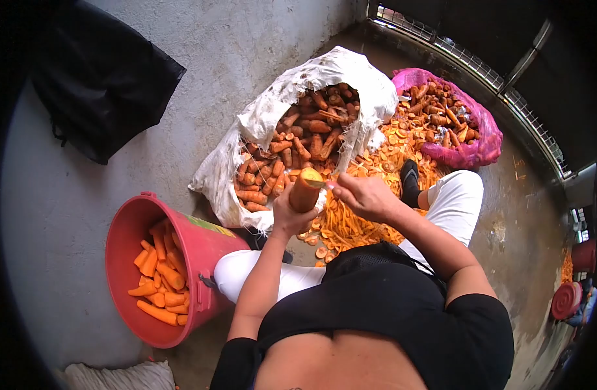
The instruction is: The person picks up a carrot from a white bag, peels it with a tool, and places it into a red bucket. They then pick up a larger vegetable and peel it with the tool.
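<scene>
My left hand (287, 214) is wrapped round a thick carrot (304, 194), holding it upright with its pale yellow-orange cut end on top. A small knife (317, 184) is in my right hand (363, 197), its blade touching the carrot just below the cut end. Most of the knife's handle is hidden by my fingers. Just beyond my hands, a torn white sack (246, 130) lies open with many unpeeled carrots (263, 175) spilling out. Orange peelings (350, 224) and cut carrot ends are heaped on the floor below my right hand.
To my left, a red bucket (211, 260) tilts toward me with peeled carrots (160, 276) inside. A pink bag (484, 133) of carrot scraps stands at the back right. Black cloth (106, 78) hangs on the wall. A whitish sack (119, 377) lies at the lower left.
</scene>
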Tool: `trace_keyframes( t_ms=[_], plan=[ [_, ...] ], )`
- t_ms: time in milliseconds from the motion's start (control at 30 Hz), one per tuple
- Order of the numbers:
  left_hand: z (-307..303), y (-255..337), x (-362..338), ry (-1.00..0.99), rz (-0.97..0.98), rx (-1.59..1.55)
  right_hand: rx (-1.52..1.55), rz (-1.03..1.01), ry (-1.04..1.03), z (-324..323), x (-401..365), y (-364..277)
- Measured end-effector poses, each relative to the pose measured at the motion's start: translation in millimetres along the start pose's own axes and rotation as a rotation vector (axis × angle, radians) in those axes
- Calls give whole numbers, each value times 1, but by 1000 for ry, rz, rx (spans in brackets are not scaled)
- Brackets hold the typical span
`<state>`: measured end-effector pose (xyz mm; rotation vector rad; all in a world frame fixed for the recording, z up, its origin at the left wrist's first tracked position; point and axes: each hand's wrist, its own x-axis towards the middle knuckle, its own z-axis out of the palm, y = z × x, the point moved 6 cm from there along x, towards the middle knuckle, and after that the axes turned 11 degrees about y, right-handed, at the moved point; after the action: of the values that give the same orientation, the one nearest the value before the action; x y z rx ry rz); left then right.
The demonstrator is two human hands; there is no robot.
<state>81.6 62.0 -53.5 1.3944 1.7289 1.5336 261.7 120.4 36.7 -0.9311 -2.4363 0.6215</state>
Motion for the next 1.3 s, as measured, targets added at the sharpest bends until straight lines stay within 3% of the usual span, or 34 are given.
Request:
trace_keyframes(
  t_ms=[433, 733, 833, 1300],
  plan=[
    [-1, 1, 0, 7, -13, 2, -36, 2, -60, 12, 1, -3],
    [-5, 2, -2, 31, -25, -4, -71, 119, -1, 12, 2, 22],
    [-4, 7, -3, 29, -9, -7, 70, 252, 45, 9, 2, 26],
    [-3, 1, -4, 2, 16, 66, 2, 95, -108, 17, -5, -1]
  ],
)
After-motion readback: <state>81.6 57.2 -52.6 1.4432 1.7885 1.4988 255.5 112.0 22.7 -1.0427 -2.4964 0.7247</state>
